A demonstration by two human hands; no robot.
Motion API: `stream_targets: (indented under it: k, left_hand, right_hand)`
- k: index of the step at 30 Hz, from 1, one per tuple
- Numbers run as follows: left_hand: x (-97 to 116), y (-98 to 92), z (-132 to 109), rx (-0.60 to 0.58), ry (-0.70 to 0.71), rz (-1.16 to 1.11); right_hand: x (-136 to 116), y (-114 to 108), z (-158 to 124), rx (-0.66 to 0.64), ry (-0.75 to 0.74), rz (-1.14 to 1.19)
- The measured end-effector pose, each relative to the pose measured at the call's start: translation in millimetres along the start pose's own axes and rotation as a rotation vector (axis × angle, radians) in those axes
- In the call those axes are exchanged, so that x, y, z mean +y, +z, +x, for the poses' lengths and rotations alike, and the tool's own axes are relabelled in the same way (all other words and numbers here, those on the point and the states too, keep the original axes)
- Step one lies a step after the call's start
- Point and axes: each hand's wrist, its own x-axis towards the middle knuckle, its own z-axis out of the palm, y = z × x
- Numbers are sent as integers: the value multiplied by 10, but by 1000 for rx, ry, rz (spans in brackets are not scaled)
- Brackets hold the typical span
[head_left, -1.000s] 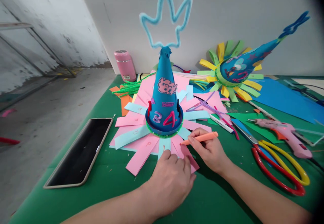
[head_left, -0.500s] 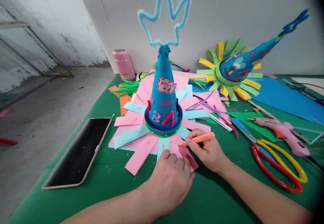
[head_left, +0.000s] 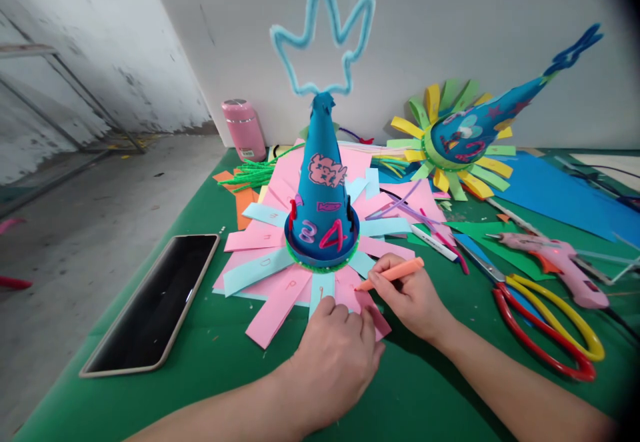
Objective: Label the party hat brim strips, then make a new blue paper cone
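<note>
A blue paper cone hat (head_left: pixel 325 155) stands upright on the table, with a light-blue fuzzy wire crown at its tip. Pink and pale blue paper strips (head_left: pixel 273 305) fan out around its base, several bearing handwritten letters. My right hand (head_left: pixel 410 295) grips an orange marker (head_left: pixel 397 273), its tip touching a pink strip (head_left: pixel 350 289) at the hat's front right. Across the near ends of the front strips lies my left hand (head_left: pixel 337 355), fingers curled and pressing that pink strip down. Its fingertips are partly hidden.
A phone (head_left: pixel 155 302) lies on the left. At right are scissors (head_left: pixel 525 309), a pink glue gun (head_left: pixel 555 255) and a white pen (head_left: pixel 434 242). Behind stand a pink bottle (head_left: pixel 243 130) and green pipe cleaners (head_left: pixel 255 174). A second cone hat (head_left: pixel 475 129) leans back right.
The marker tip has shifted very slightly on the pink strip. My left hand keeps its place, and the whole view has moved a little.
</note>
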Motion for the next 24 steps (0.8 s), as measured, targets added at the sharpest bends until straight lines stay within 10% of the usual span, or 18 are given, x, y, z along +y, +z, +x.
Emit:
stream_targets:
  k: [11,24]
  left_hand:
    - [-8,18,-20,-8,24,-11]
    - [9,-34,79,89,-14,-82]
  right_hand:
    - [91,-48,39,272,21,181]
    - [136,-56,49,298,134,417]
